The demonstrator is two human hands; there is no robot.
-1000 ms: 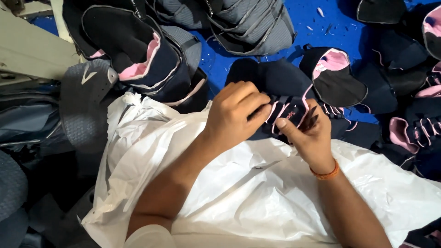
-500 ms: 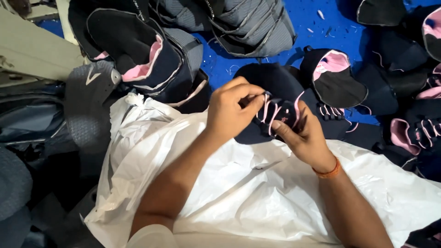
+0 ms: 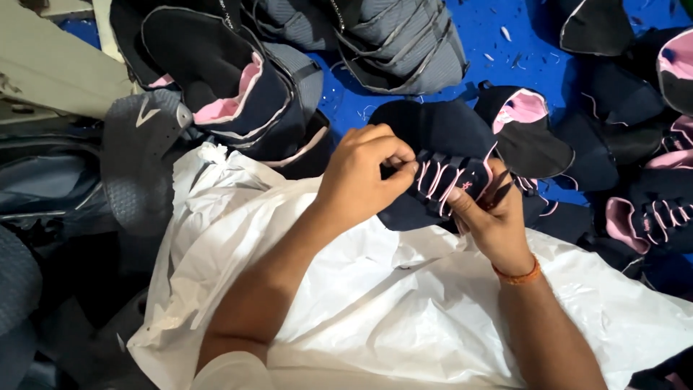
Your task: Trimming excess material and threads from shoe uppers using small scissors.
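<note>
While both forearms reach in from the bottom edge across a white plastic sheet [image 3: 404, 310], the two hands meet over one dark shoe upper.

Left hand [image 3: 361, 180]: knuckles up, wrist bent slightly down; thumb and fingers curled tight, pinching the left end of the laced panel of the navy shoe upper [image 3: 440, 155].

Right hand [image 3: 494, 220]: palm turned toward the left hand, thumb pressed on the right end of the laced panel; fingers closed around a small pair of dark thread snips [image 3: 499, 193], whose tips stick out up and to the right. An orange thread band [image 3: 518, 274] circles the wrist.

Navy shoe upper: dark blue fabric, pale pink laces crossing in rows, a small pink mark near the right thumb; it is held between the hands, just above the far edge of the white sheet.

Surroundings: more navy uppers with pink lining [image 3: 231, 94] lie beyond on the left, grey uppers [image 3: 404, 43] at the top, further navy-and-pink pieces [image 3: 650, 217] to the right, all on a blue surface [image 3: 498, 65] dotted with thread scraps.
</note>
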